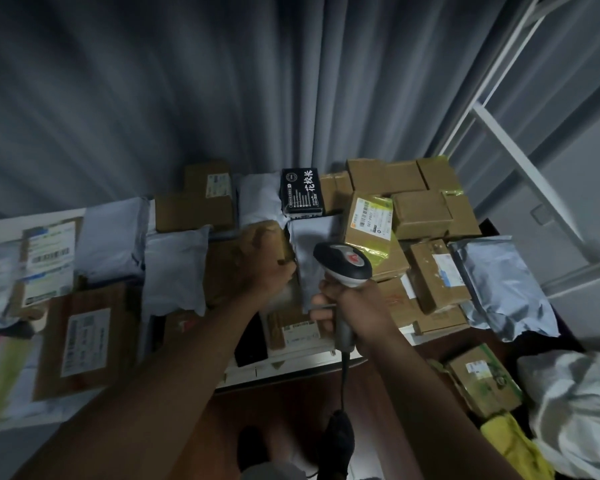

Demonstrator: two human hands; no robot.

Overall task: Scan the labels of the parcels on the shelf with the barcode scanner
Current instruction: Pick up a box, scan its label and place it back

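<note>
My right hand grips the handle of a grey and black barcode scanner, its head pointing away over the parcels. My left hand is closed on the edge of a brown cardboard parcel in the middle of the white shelf. Beside it lies a grey poly mailer. A labelled box with yellow tape sits just beyond the scanner head. Parcels with white labels lie at left, among them a flat brown one.
A black box with white lettering stands at the back. Stacked brown boxes fill the right rear, a silver bag the right edge. A grey curtain hangs behind. A white metal frame rises at right. Below lie another box and cloths.
</note>
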